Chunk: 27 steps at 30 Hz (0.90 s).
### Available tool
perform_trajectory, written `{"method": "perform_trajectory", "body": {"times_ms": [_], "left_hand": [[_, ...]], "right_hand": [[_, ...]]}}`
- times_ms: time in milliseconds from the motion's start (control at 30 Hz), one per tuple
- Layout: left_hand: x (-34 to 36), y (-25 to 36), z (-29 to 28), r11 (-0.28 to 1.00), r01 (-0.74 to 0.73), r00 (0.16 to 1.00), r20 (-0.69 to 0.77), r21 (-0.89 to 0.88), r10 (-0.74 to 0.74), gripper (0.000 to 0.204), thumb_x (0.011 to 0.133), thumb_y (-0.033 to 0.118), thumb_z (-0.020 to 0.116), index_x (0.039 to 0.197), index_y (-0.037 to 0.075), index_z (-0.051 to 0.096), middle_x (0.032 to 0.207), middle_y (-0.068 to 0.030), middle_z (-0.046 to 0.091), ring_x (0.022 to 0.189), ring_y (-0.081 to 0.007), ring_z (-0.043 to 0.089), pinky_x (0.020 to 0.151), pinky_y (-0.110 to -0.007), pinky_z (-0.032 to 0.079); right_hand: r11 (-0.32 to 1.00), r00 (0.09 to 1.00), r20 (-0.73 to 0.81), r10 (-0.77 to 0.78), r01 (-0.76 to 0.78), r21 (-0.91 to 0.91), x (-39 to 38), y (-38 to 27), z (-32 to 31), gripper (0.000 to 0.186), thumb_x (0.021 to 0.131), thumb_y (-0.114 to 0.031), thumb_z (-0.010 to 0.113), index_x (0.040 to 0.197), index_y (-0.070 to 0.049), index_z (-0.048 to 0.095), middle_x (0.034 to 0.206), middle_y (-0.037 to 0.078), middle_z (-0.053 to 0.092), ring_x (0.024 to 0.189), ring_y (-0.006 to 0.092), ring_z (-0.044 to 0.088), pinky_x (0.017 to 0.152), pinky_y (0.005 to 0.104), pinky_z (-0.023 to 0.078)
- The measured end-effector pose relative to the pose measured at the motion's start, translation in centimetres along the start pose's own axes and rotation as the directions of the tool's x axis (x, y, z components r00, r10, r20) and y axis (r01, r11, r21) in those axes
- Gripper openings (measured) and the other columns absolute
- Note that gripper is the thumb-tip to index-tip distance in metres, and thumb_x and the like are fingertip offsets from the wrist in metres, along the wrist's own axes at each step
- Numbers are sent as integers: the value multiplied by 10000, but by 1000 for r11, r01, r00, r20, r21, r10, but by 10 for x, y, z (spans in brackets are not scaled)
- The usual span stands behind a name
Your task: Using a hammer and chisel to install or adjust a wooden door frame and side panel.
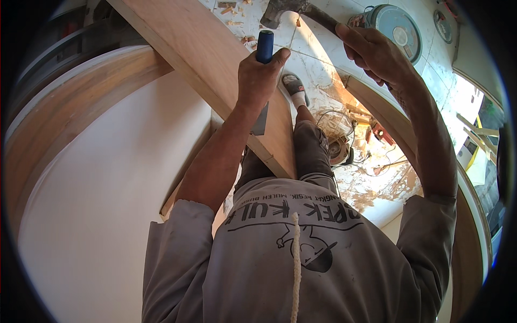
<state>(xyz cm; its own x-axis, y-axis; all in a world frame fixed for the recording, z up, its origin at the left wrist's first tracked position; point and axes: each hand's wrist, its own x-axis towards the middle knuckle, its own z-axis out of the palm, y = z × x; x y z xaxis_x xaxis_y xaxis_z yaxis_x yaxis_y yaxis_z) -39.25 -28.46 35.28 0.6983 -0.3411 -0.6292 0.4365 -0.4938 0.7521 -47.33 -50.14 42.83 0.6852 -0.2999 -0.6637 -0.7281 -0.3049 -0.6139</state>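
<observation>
My left hand [257,78] is closed around the blue handle of a chisel [264,46]. Its wide metal blade points down toward me, beside the near end of a thick wooden board [188,48]; my forearm partly covers the blade, so I cannot tell whether its edge touches the wood. Raised to the right, my right hand [371,51] grips the dark handle of a hammer [318,17]. The hammer's metal head hangs above and slightly right of the chisel's butt, apart from it. The board slants from the upper left down to my lap, between my legs.
A curved wooden edge [91,89] borders a white panel [113,188] on the left. Beyond my right hand stands a lidded bucket [401,33]. A corded power tool [339,149] lies among wood shavings on the tiled floor, near another wooden piece [379,105].
</observation>
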Motion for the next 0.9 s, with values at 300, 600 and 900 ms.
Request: {"method": "perform_trajectory", "body": {"times_ms": [300,600,900], "left_hand": [[-32,13,-43,945,-107,970,-241,-308,32,350,828,339,744,715,83,533,534,64,395,453,-39,332,418,-236,301],[-38,12,-73,841,-216,931,-364,-496,24,358,842,317,732,691,120,474,515,61,395,400,-31,332,364,-214,272],[-36,7,-60,921,-221,933,-344,-321,104,389,781,366,775,702,33,589,584,27,494,530,-71,426,499,-264,371]], "right_hand": [[994,995,-78,-68,75,86,-13,-8,-4,570,933,-590,439,665,-89,491,469,-57,354,339,28,308,313,211,265],[995,999,-9,-49,48,-82,-29,-37,11,670,881,-663,430,753,-29,600,538,44,482,424,114,486,405,287,428],[868,895,-21,-446,426,-257,-47,-103,15,614,926,-593,442,793,-19,615,597,53,531,480,122,502,460,281,425]]}}
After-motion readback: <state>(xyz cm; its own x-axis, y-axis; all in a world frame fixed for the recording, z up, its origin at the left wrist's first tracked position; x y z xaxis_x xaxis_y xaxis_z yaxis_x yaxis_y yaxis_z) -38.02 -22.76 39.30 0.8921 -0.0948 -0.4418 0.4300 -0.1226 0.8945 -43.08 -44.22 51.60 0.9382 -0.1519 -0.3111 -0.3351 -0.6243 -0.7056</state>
